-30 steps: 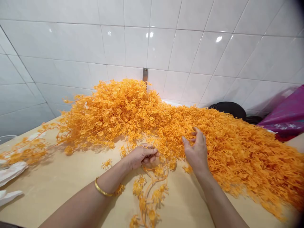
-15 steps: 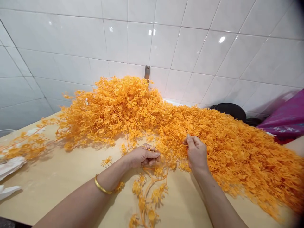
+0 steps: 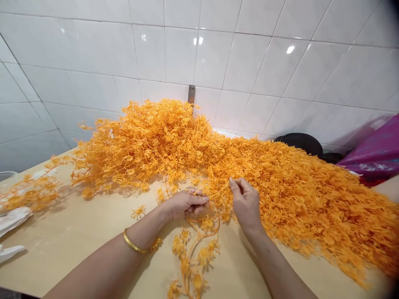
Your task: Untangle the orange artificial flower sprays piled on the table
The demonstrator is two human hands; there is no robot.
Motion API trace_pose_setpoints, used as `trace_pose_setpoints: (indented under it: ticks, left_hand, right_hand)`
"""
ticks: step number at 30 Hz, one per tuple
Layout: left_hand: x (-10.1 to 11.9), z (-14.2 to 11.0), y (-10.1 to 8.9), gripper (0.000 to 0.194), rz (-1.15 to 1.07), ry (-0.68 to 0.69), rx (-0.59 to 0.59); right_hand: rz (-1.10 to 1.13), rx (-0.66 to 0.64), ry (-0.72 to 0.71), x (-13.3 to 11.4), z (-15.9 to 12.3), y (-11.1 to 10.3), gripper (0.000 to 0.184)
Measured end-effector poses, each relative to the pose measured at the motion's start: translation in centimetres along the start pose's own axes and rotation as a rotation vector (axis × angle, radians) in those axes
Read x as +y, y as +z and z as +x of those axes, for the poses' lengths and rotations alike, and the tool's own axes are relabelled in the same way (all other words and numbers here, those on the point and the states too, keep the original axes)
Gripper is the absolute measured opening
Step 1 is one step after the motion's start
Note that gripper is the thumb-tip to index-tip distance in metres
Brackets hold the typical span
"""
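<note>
My left hand (image 3: 188, 203), with a gold bangle (image 3: 132, 241) on its wrist, is closed on an orange artificial flower stem (image 3: 193, 251). The branches of that stem, tipped with spiky little blossoms, hang below the fingers and lie across the table toward me. To its right, my right hand (image 3: 247, 204) is held in a pinch in front of the heap of loose orange flower pieces (image 3: 299, 195). What sits between that thumb and finger is too small to make out. Behind my left hand rises a bushy pile of orange flower stems (image 3: 156, 141).
A tiled wall (image 3: 212, 58) with a metal bracket (image 3: 191, 97) stands behind the light table (image 3: 84, 232). Black round discs (image 3: 302, 144) and a purple bag (image 3: 374, 145) are at the back right. White gloves or cloths (image 3: 14, 220) lie at the left edge.
My right hand has moved left, closer to my left hand, still pinched. My left hand stays on the stem in nearly the same place.
</note>
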State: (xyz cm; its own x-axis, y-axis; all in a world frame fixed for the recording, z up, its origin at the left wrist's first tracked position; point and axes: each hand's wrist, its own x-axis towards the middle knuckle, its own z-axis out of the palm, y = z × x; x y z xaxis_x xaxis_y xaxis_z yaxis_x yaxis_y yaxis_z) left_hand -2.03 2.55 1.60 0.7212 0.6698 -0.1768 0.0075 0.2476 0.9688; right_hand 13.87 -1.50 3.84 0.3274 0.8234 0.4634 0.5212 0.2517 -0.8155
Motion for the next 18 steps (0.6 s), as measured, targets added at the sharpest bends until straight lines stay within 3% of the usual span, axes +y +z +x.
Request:
trace_pose_setpoints:
  ticks: [3, 12, 16, 18]
  left_hand:
    - [0.04, 0.01, 0.05, 0.024, -0.012, -0.004, 0.006]
    - [-0.05, 0.08, 0.05, 0.023, -0.019, -0.008, 0.011]
    - [-0.19, 0.15, -0.03, 0.022, -0.033, 0.006, -0.002]
    - [-0.24, 0.09, -0.09, 0.021, -0.028, 0.013, -0.014]
  right_hand:
    - [-0.023, 0.017, -0.019, 0.02, 0.26, -0.32, 0.030]
    - [0.137, -0.247, 0.071, 0.01, 0.43, -0.33, 0.032]
    - [0.092, -0.395, 0.047, -0.40, -0.02, 0.26, 0.028]
    - [0.084, -0.391, 0.023, -0.30, 0.03, 0.24, 0.023]
